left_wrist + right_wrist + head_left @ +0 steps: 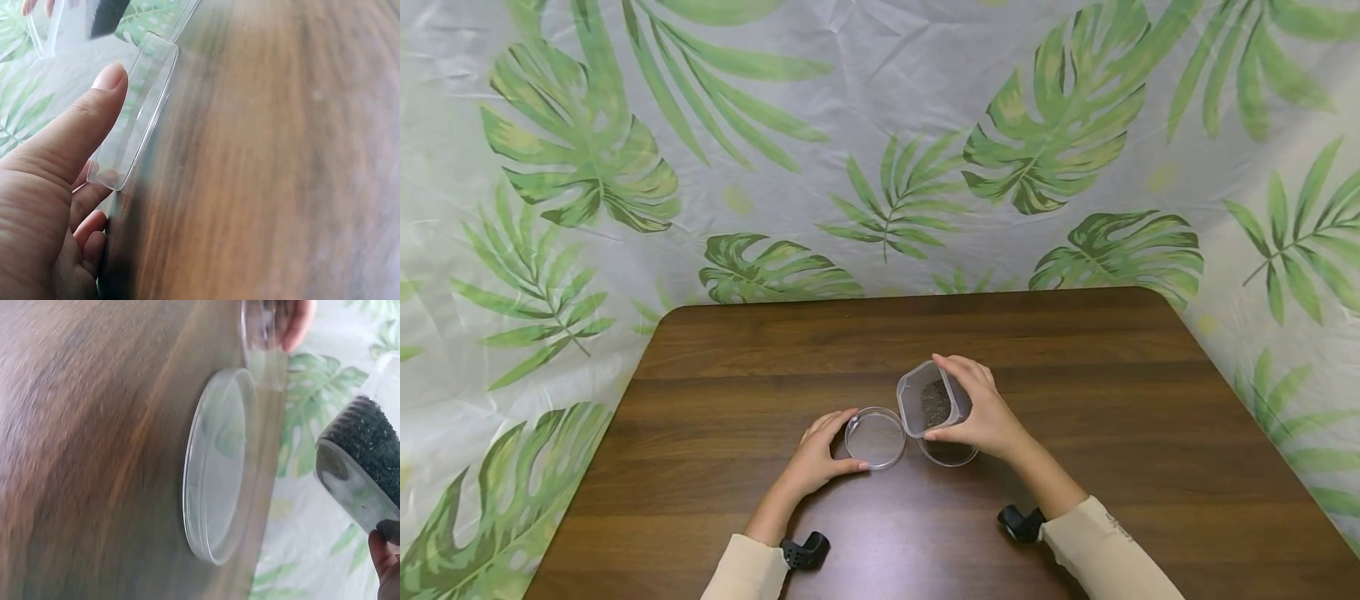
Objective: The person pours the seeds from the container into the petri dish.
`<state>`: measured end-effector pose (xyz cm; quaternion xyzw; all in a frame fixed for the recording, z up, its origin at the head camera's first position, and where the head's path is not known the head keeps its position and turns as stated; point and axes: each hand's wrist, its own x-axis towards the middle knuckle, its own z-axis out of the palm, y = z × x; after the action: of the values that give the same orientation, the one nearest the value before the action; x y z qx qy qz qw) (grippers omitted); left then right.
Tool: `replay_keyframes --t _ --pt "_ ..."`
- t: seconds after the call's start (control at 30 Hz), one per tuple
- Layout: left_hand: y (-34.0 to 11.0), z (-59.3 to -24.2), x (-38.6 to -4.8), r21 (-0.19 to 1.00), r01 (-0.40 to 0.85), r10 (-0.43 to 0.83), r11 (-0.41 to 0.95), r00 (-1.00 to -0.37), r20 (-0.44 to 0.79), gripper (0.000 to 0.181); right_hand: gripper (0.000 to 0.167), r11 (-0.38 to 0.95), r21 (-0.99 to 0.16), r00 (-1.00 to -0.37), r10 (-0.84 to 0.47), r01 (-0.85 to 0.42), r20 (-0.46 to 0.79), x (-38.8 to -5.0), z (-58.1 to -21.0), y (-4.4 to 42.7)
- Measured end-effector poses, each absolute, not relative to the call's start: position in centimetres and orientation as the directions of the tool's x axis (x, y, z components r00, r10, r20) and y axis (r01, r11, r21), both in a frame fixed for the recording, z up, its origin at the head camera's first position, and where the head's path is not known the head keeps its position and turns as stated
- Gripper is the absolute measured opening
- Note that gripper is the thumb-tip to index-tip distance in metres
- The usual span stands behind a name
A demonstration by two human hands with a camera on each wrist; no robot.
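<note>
In the head view my left hand (818,457) holds the rim of a clear round dish (876,438) on the table, thumb and fingers on opposite sides; the left wrist view shows this dish (139,112) beside the thumb. My right hand (983,414) grips a clear square tub (914,402), tilted to the left, with dark granules (936,403) inside. Under the tub and partly hidden by it, a second round dish (951,456) lies on the table. The right wrist view shows that dish (219,469) below the raised tub (356,481), with no granules visible in it.
The brown wooden table (760,358) has rounded far corners. Behind it hangs a pale cloth (917,100) printed with green leaves. Black bands with small devices are on both wrists.
</note>
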<state>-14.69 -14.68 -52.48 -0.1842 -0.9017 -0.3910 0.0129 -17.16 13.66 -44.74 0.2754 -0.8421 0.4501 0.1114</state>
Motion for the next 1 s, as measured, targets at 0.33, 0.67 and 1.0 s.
replay_keyframes --t 0.33,0.67,1.0 --pt "-14.6 -52.5 -14.7 0.7 0.332 0.317 0.633 -0.935 0.158 0.081 0.101 0.498 -0.587 -0.769 -0.427 -0.639 0.476 -17.9 -45.8 11.9" --pt "-14.6 -52.5 -14.6 0.696 0.334 0.317 0.635 -0.935 0.16 0.081 0.1 0.54 -0.481 -0.722 -0.472 -0.69 0.506 -18.1 -46.3 10.7" --pt "-14.5 -52.4 -14.6 0.696 0.329 0.313 0.638 -0.937 0.156 0.081 0.098 0.584 -0.409 -0.709 -0.509 -0.701 0.488 -18.2 -46.1 10.1"
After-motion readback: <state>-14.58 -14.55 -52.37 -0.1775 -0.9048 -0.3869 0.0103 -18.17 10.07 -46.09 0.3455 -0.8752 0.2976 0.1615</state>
